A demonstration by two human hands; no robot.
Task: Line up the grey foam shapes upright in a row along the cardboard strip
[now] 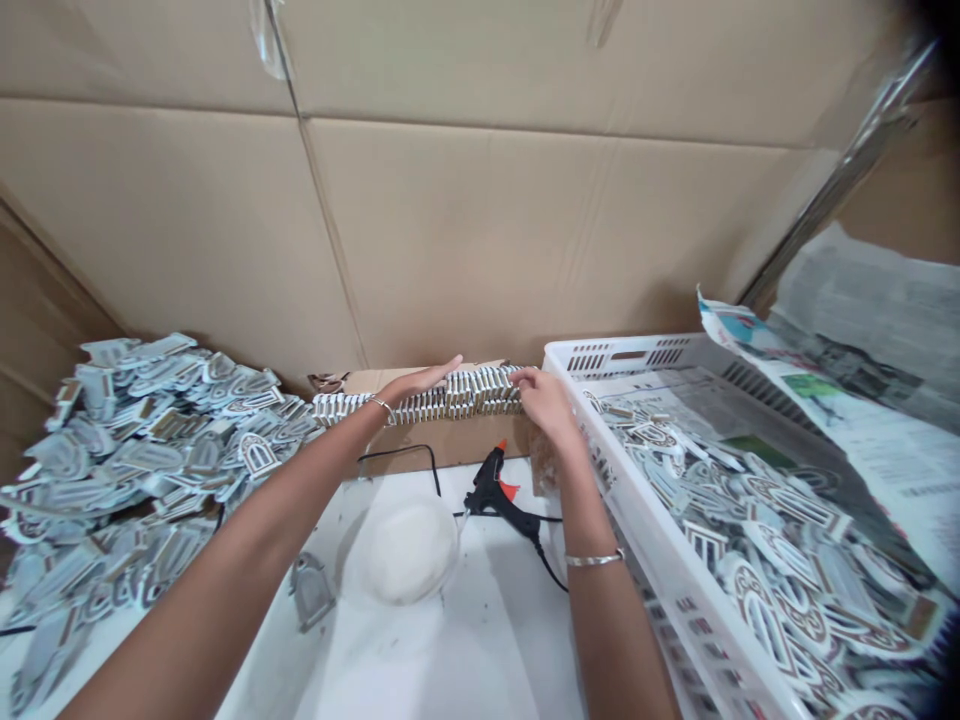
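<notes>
A long row of upright, tightly stacked white-and-brown arch-shaped cut-out pieces (pixel 450 393) lies on a cardboard strip (pixel 442 446). My left hand (pixel 417 380) rests against the row's far side, fingers flat and extended. My right hand (pixel 541 402) has its fingers curled around the row's right end, gripping the last pieces. A black hot glue gun (pixel 496 493) with an orange trigger guard lies on the white table below, between my forearms, with its cord trailing off to the right.
A large loose heap of similar arch pieces (pixel 142 450) fills the left side. A white slotted plastic crate (pixel 626 354), lined with newspaper, holds more pieces at right. A round white dish (pixel 410 550) and a grey arch-shaped piece (pixel 311 592) lie on the table. Cardboard sheets form the back wall.
</notes>
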